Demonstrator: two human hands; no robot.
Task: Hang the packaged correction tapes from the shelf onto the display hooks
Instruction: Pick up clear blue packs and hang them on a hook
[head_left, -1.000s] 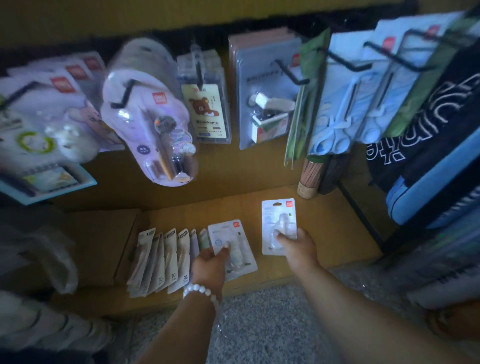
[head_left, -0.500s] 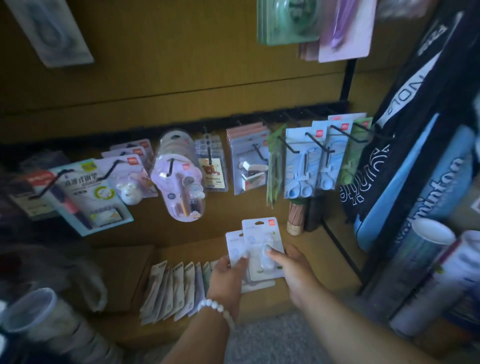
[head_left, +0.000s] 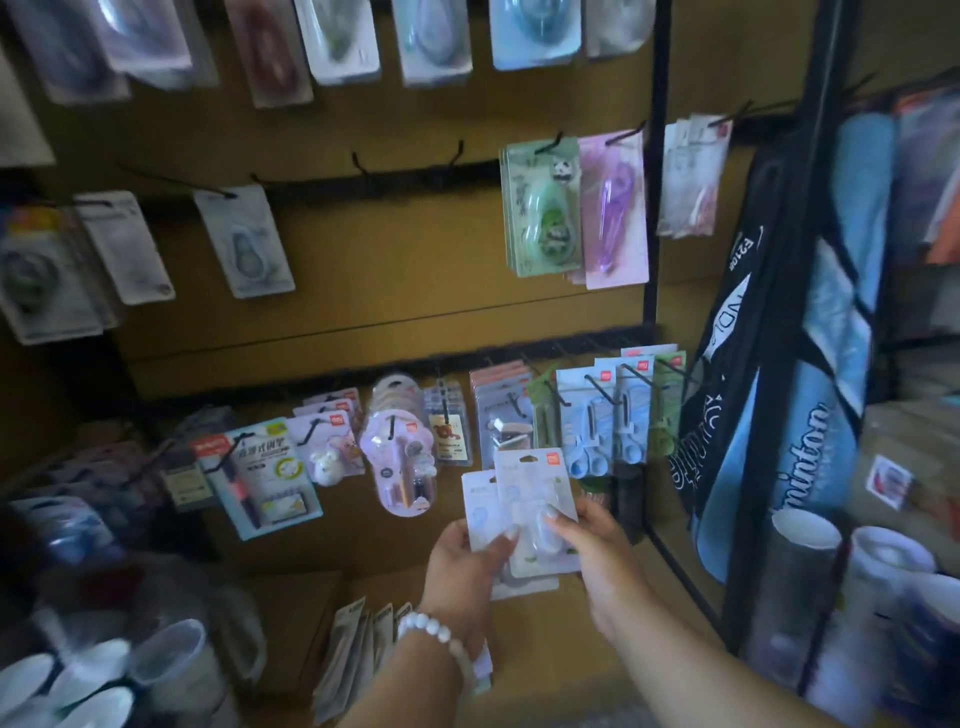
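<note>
Two packaged correction tapes held up before a wooden display wall of hooked stationery.

The display wall (head_left: 363, 291) fills the view, its black hooks (head_left: 457, 156) set in rows, two of the middle row bare and others carrying carded goods such as the green panda pack (head_left: 543, 208) and the blue scissors packs (head_left: 605, 421). At right hang badminton bags (head_left: 810, 452). Below lies the shelf (head_left: 540, 618), with a fanned row of carded packs (head_left: 358, 654) on it. The right hand (head_left: 608, 566) pinches the front correction tape pack (head_left: 537, 506) near its lower edge, thumb on its face. The left hand (head_left: 465, 577), wearing a white bead bracelet (head_left: 436, 636), grips the rear correction tape pack (head_left: 480, 506), thumb across it. Both packs stand upright, overlapping, above the shelf and below the hooks.
</note>
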